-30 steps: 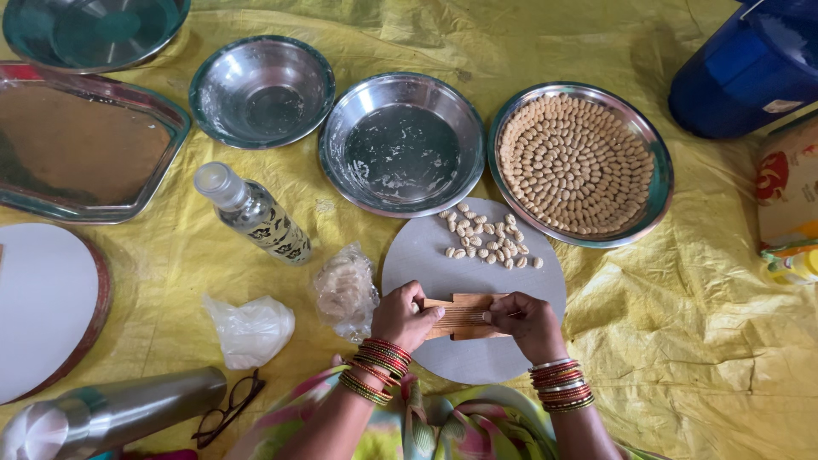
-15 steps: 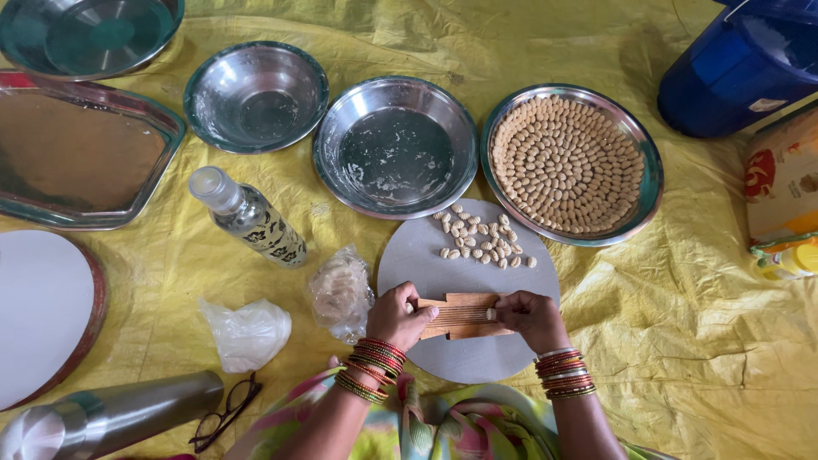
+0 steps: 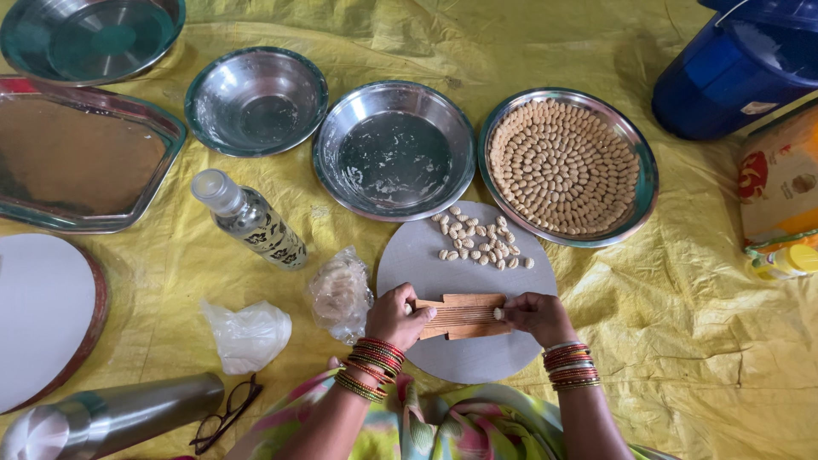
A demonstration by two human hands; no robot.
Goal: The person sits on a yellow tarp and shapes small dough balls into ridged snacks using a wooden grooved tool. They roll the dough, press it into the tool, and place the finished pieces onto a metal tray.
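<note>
Hands (image 3: 464,317) unmoved on ridged wooden board (image 3: 460,313), orange-red packet (image 3: 780,183) far right

We see two bare forearms. The left hand (image 3: 394,317) and the right hand (image 3: 535,317) each carry a wrist stack of thin red, green and gold bangles. Below lies a garment patterned in pink, green and yellow.

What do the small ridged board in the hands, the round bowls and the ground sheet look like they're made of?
The ridged board, held by the left hand and right hand, looks like unfinished wood: pale brown with carved grooves. The bowls, such as the empty bowl, look like polished steel, silvery and reflective. The yellow sheet seems to be thin plastic or coated fabric, creased with a slight sheen.
</note>
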